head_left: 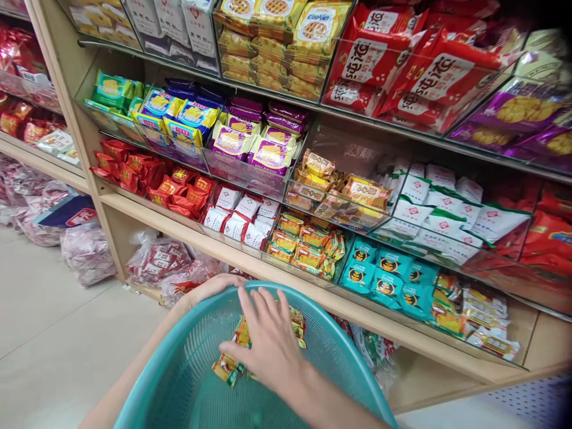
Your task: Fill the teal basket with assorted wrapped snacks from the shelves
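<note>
A teal plastic basket [357, 351] with perforated walls is in front of me at the bottom of the view. My left hand [217, 288] holds its far rim, with the fingers partly hidden over the edge. Inside the basket lie several small yellow and green snack packets [227, 368]. My right hand [272, 342] is over them, fingers spread and thumb out to the left, and it hides some of them. Whether it touches a packet I cannot tell. Similar yellow-orange packets [308, 241] fill a clear shelf compartment just beyond the basket.
Shelving with clear dividers holds red packets [179, 190], white packets [245, 208], teal packets [386, 274] and boxed-in biscuits [272, 149]. The wooden shelf edge [179, 232] runs close behind the basket. Bagged goods [158, 259] sit underneath; tiled floor [53, 345] is at left.
</note>
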### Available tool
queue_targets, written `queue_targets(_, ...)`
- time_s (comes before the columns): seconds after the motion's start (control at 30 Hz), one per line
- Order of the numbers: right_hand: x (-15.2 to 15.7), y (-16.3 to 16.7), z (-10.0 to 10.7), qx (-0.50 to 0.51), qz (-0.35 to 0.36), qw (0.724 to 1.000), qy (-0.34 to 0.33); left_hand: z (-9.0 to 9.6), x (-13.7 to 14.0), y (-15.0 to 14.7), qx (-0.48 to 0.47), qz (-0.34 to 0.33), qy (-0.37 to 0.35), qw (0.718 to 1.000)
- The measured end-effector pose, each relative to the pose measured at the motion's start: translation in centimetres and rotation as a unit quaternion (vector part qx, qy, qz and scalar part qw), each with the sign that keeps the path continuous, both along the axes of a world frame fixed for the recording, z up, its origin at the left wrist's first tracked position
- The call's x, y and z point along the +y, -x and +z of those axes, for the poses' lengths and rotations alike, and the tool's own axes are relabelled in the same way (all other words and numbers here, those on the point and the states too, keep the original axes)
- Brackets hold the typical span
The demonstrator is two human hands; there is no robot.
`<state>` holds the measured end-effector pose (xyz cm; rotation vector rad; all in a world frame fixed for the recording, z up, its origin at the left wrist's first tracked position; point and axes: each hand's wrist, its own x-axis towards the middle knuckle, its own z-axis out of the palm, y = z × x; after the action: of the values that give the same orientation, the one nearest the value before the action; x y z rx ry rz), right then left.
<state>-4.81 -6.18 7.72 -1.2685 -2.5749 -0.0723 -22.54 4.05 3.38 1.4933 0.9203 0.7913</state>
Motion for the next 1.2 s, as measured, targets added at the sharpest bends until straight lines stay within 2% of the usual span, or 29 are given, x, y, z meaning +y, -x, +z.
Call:
queue_targets(0.07,1.8,-1.4,2.1,0.027,0.015,0.999,-0.023,-0.4,0.3,0.0,-0.016,-0.016,0.016,1.0)
queue_targets(0.17,5.5,-4.6,4.5,0.04,-0.023,0.996,-0.082,-0.7,0.5,-0.1,-0.047,-0.035,0.082,0.995)
queue_targets(0.23,8.0,-6.9,5.5,0.011,-0.036,0.992,-0.119,-0.8,0.5,-0.1,-0.052,-0.032,0.099,0.993)
queue_targets(0.37,11.2,-9.9,6.3,-0.09,-0.031,0.983,-0.159,-0.5,0.4,-0.1,-0.02,-0.012,0.077,0.997)
queue_targets(0.5,11.8,-10.3,6.6,-0.162,-0.088,0.969,-0.166,-0.4,0.3,0.0,-0.015,-0.015,0.063,0.998)
queue_targets(0.67,12.0,-10.1,6.8,-0.204,-0.129,0.954,-0.18,-0.8,0.4,0.3,-0.009,-0.022,0.041,0.999)
queue_targets(1.0,12.8,-10.7,7.1,-0.198,-0.109,0.959,-0.174,-0.7,0.1,0.3,-0.027,-0.026,0.055,0.998)
queue_targets(1.2,12.9,-11.4,7.7,-0.124,-0.094,0.977,-0.143,-0.3,0.1,0.1,-0.017,0.003,0.07,0.997)
